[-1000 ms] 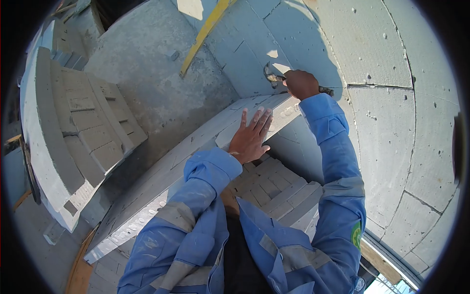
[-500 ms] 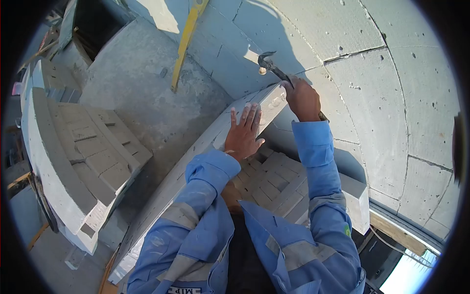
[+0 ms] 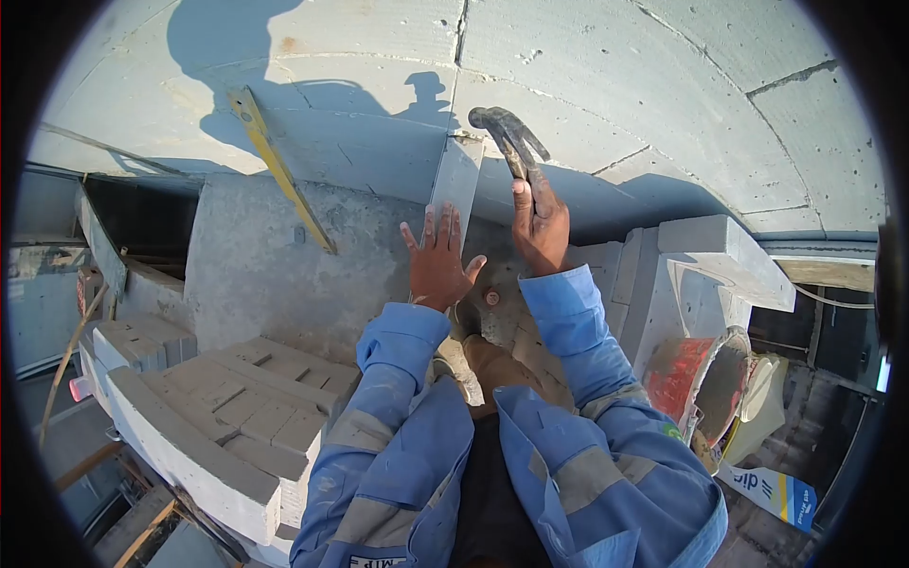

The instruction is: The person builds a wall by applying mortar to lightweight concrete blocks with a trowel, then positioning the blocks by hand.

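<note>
Fingers spread, my left hand (image 3: 439, 259) lies flat on a narrow grey block (image 3: 457, 182) that runs to the block wall (image 3: 369, 80). My right hand (image 3: 543, 227) is wrapped round the handle of a claw hammer (image 3: 507, 133). The hammer's head points up and away, close to the right of the block's far end. Leaning against the wall, left of my hands, is a yellow spirit level (image 3: 279, 175).
Stacks of pale blocks stand at the left (image 3: 256, 407) and right (image 3: 653, 275). A red mortar-stained bucket (image 3: 686, 379) sits beside the right stack, with a printed bag (image 3: 776, 492) near it. Bare concrete floor (image 3: 275, 227) shows ahead left.
The view has turned, so the block now points nearly straight ahead and the bucket shows. The hammer is now held more upright with its head turned. My left hand stays on the block.
</note>
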The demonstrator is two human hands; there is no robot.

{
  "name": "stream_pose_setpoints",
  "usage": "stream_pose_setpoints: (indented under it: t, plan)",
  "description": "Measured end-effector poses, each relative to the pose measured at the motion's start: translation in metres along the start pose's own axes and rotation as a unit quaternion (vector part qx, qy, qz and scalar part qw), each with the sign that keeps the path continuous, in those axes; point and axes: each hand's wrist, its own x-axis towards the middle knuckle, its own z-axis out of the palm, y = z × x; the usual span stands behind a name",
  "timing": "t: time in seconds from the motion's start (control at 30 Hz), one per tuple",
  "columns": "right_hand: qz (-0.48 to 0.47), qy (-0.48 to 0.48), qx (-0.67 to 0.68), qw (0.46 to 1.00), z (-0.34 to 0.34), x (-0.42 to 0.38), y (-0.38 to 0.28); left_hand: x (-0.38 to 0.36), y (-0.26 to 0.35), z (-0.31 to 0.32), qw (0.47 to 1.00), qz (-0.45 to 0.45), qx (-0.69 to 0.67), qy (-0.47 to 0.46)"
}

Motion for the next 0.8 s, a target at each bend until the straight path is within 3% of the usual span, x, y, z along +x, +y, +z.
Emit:
stream_pose_setpoints:
  t: [0.13, 0.2, 0.4, 0.47, 0.53, 0.57, 0.67, 0.73, 0.8]
  plan:
    - [-0.011, -0.085, -0.076, 0.993, 0.029, -0.002, 0.041, -0.002, -0.001, -0.002, 1.0, -0.003, -0.005, -0.02]
    - [0.07, -0.188, -0.173, 0.964, 0.03, 0.008, 0.049, 0.004, -0.003, -0.003, 1.0, -0.003, -0.008, -0.016]
    - [0.076, -0.172, -0.064, 0.98, 0.018, 0.033, -0.001, -0.004, -0.003, -0.003, 0.999, -0.016, -0.033, -0.009]
    - [0.033, -0.21, -0.062, 0.975, 0.023, 0.059, -0.021, -0.002, -0.005, -0.009, 0.999, 0.002, -0.035, -0.018]
    - [-0.16, -0.237, -0.037, 0.957, 0.04, 0.092, -0.027, -0.003, -0.007, -0.012, 0.999, -0.029, -0.033, -0.004]
    - [-0.173, -0.277, -0.112, 0.938, 0.051, 0.108, -0.038, -0.004, -0.008, -0.011, 0.999, -0.015, -0.045, -0.01]
    - [-0.228, -0.346, -0.347, 0.841, 0.095, 0.134, -0.086, -0.008, -0.01, -0.01, 0.997, -0.022, -0.067, -0.009]
    - [-0.301, -0.42, -0.371, 0.772, 0.136, 0.143, -0.08, -0.007, -0.012, -0.006, 0.998, 0.007, -0.065, -0.026]
    - [-0.334, -0.44, -0.379, 0.742, 0.178, 0.143, -0.055, -0.008, -0.01, -0.001, 0.996, -0.011, -0.084, -0.022]
